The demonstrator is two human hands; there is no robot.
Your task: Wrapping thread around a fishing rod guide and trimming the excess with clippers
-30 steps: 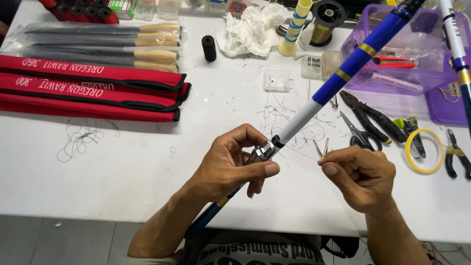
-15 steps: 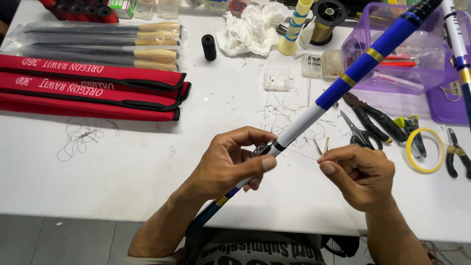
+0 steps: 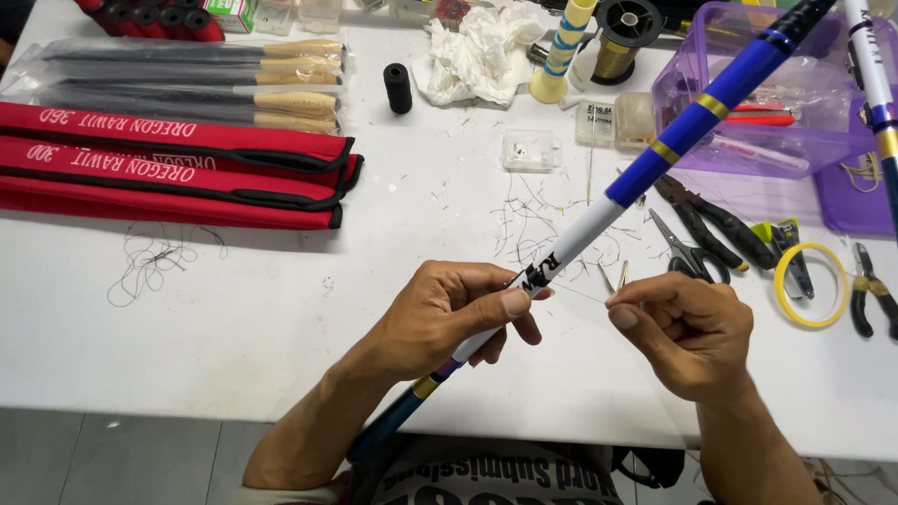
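A long fishing rod (image 3: 655, 159) with a white lower section, blue upper section and gold bands runs diagonally from my lap up to the top right. My left hand (image 3: 458, 313) is wrapped around its white part, thumb pressed on top. My right hand (image 3: 687, 327) sits just to the right of the rod, fingers pinched on a thin thread (image 3: 580, 294) that stretches across to the rod. A small metal guide foot (image 3: 619, 277) pokes up above my right fingers.
Red rod sleeves (image 3: 178, 168) and bagged rod blanks (image 3: 187, 79) lie at the left. Scissors (image 3: 687, 251), pliers (image 3: 875, 290), a yellow tape ring (image 3: 810, 284), a purple plastic box (image 3: 748, 112), thread spools (image 3: 398, 89), crumpled tissue (image 3: 477, 51) and thread scraps litter the white table (image 3: 234, 327).
The rod has slid downward through my left hand and turned, so my fingers now grip the white section instead of the dark joint. My right hand has stayed pinched.
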